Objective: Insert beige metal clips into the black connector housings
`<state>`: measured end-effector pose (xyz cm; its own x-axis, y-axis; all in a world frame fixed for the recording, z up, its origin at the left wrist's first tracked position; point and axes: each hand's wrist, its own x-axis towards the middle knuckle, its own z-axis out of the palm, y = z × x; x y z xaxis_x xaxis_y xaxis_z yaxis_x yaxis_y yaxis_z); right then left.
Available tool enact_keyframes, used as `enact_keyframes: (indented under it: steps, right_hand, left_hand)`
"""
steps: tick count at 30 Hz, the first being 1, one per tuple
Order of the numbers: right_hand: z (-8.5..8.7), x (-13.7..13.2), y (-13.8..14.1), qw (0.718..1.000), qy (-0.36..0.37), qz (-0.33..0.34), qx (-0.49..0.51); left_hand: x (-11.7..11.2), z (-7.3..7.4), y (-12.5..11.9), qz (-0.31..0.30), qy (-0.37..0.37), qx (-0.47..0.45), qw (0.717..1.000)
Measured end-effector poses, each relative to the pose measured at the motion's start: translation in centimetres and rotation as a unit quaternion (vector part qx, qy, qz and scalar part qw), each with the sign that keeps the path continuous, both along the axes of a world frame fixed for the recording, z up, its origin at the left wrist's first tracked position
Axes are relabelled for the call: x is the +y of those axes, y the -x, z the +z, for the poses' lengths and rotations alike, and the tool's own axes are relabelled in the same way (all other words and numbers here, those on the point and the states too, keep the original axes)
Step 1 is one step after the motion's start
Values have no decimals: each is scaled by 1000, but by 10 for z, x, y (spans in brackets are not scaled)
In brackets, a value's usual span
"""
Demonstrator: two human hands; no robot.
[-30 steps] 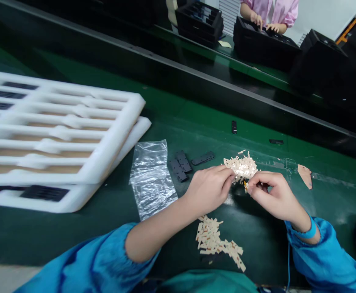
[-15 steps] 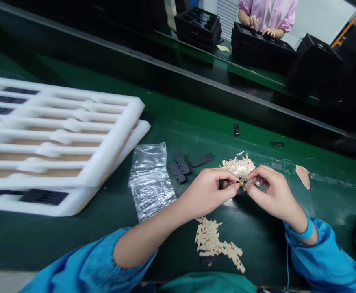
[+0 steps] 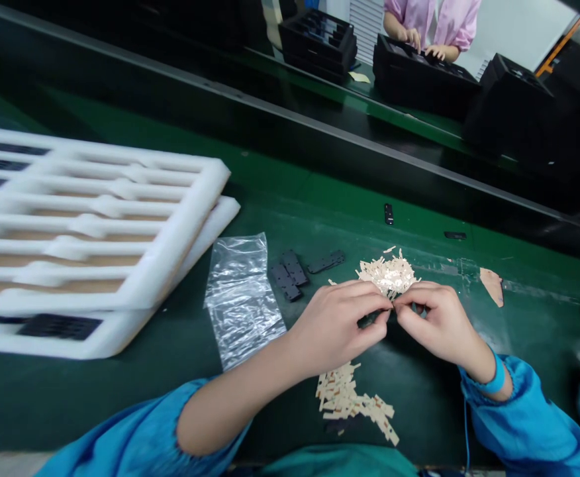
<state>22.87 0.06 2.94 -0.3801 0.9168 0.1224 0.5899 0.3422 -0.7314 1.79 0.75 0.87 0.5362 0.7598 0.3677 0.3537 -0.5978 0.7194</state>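
My left hand (image 3: 347, 321) and my right hand (image 3: 436, 318) meet fingertip to fingertip over the green table. Both are pinched closed; whatever lies between the fingers is too small and too covered to name. Just beyond them is a heap of small cream-coloured strips (image 3: 386, 273). Nearer my body lies a second pile of flat cream pieces (image 3: 354, 401) with brownish marks, with something dark partly under its near side. Left of my left hand are several flat black plates (image 3: 289, 273) and a crumpled clear plastic bag (image 3: 243, 298).
White foam trays (image 3: 136, 291) with black parts in some slots are stacked at the left. Small black pieces (image 3: 388, 213) and a tan scrap (image 3: 491, 286) lie on the table (image 3: 419, 411). Behind a dark rail (image 3: 270, 112), a person in pink works at black trays (image 3: 424, 76).
The small yellow bit seen between my fingertips is now hidden. My left hand has turned slightly, its fingers lying more over the pinch. The view has shifted a little.
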Motion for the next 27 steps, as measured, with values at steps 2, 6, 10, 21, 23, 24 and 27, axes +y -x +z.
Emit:
enact_keyframes:
  steps: [2,6,10,21,23,24,27]
  right_hand:
    - [-6,6,-3,999,3,-27,-23]
    - [-22,20,-10,983,12,-76,-165]
    - [-23,20,-11,999,-24,-32,-28]
    - [-2,3,-5,983,-114,50,132]
    - [0,2,-4,984,-107,54,129]
    - [1,2,-4,984,-103,60,130]
    - [3,1,-3,984,-81,73,142]
  left_hand:
    - [1,2,2,14,45,-31,998]
    - [7,5,5,60,225,-145,962]
    - [12,3,3,17,473,-274,837]
    - [7,-5,-9,-42,613,-281,737]
    - [7,-6,-9,-46,620,-275,734]
    - [6,-6,-8,-48,622,-271,733]
    - [6,-7,-8,-56,629,-257,731]
